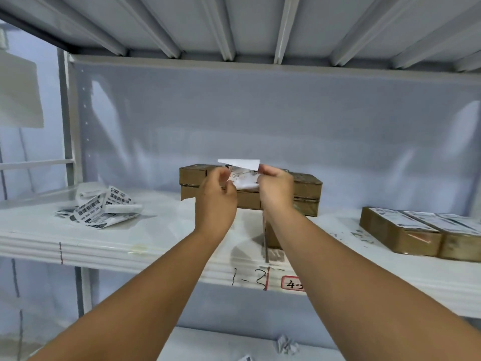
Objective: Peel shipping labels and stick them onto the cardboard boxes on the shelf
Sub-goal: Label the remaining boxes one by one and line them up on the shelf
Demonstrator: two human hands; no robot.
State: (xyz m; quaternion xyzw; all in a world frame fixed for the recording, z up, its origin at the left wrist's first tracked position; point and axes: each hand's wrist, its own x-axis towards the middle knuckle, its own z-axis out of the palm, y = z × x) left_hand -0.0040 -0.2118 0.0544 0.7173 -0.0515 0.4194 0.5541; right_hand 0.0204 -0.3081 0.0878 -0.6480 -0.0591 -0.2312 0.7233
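Peeling a label in mid-air at the shelf (pixel 156 238) front.
Our left hand (pixel 217 196) and right hand (pixel 276 188) each pinch the shipping label (pixel 242 175), fingers (pixel 263 170) curled on its ends. Its long axis runs left-right and the top flap lifts. The bare box stack (pixel 304 188) sits just behind, straight ahead, with the right hand nearer. The label pile (pixel 104 207) lies far left and the labelled boxes (pixel 406 230) far right.

Matt brown cardboard boxes (pixel 304 190) (paper labels (pixel 104 208)), glossy white shelf (pixel 161 230)

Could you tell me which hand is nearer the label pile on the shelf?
Left. The left hand is right of the pile; the right hand is farther right; both pinch one label.
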